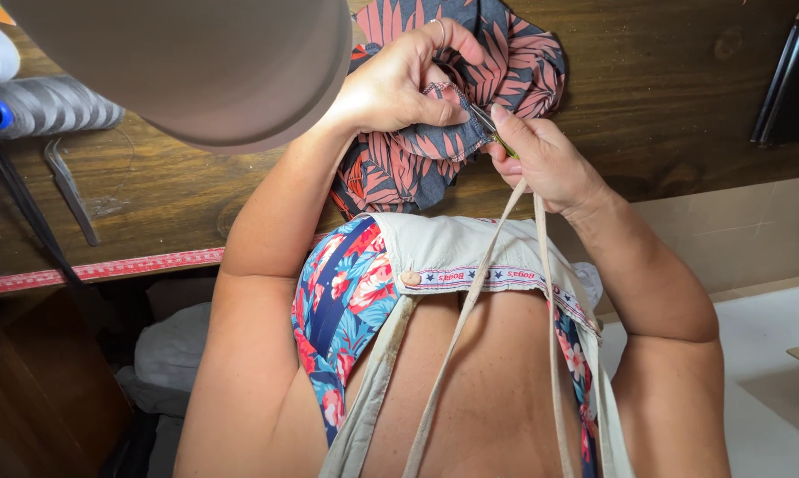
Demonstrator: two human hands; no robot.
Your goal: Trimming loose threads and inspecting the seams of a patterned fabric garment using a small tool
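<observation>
While the left hand (391, 84) pinches the leaf-print fabric (435, 142), the right hand (545, 159) grips small snips (488, 124).

2 hands (399, 84), 1 leaf-print cloth (514, 62), 1 thread cone (41, 106), 1 tweezers (70, 190).

Dark wooden counter (683, 80) up top, pretty worn, with a red measuring tape (99, 268) along its front edge. Grey thread cone (50, 106) way off left of the left hand. Pale tiled floor (771, 389) down right, below the right hand. Warm, even light.
</observation>
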